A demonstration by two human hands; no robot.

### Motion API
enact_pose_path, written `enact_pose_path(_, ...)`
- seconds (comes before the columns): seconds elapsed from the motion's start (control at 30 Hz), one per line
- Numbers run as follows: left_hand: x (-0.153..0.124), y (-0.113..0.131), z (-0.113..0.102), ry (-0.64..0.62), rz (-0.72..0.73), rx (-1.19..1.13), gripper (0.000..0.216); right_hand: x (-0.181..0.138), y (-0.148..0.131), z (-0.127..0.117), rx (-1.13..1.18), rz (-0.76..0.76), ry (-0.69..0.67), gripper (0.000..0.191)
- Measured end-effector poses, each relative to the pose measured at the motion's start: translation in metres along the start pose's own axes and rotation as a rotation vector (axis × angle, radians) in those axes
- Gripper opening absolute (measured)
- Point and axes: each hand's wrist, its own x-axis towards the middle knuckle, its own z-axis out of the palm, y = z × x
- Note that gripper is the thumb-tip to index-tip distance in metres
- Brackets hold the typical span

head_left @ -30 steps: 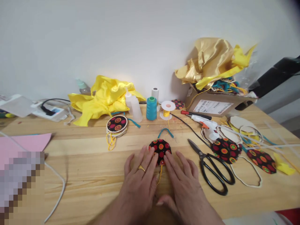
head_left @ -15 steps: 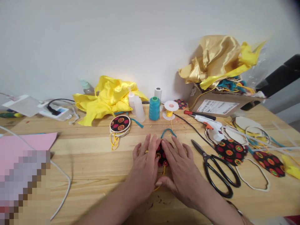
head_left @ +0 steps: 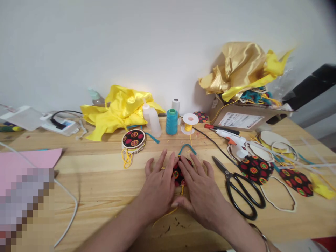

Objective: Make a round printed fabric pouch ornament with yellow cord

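Both the left hand point(head_left: 159, 185) and the right hand point(head_left: 201, 185) lay wide, fingers extended, over opposite sides of a dark patterned patch point(head_left: 179, 174), on the near side of the teal thread spool point(head_left: 172, 123). A teal cord point(head_left: 193, 149) curled between patch and spool. Just right of the spool stood a reel of yellow thread point(head_left: 188, 127); black-handled scissors point(head_left: 228, 174) lay farther right and nearer, while a round patterned piece point(head_left: 133, 139) lay left of the spool.

soft, fairly bright light; sheen on gold cloth point(head_left: 243, 63); lower-left corner pixelated.
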Motion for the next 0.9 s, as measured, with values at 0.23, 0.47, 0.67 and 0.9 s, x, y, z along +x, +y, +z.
enact_pose_path(0.23, 0.002, -0.002, -0.003, 0.068, -0.122, -0.102, 0.049, -0.018, 0.013, -0.007, 0.112, 0.101, 0.113, 0.070)
enact_pose_path(0.47, -0.002, -0.001, -0.004, 0.049, -0.155, -0.107, 0.047, -0.026, 0.002, -0.005, 0.325, 0.181, 0.121, 0.051)
enact_pose_path(0.67, -0.013, 0.002, -0.017, 0.066, -0.182, -0.027, 0.045, -0.026, -0.006, -0.004, 0.265, 0.117, 0.106, 0.050)
enact_pose_path(0.9, -0.034, -0.009, -0.014, 0.314, 0.061, -0.143, 0.029, -0.037, -0.007, 0.001, -0.015, -0.069, 0.070, 0.056)
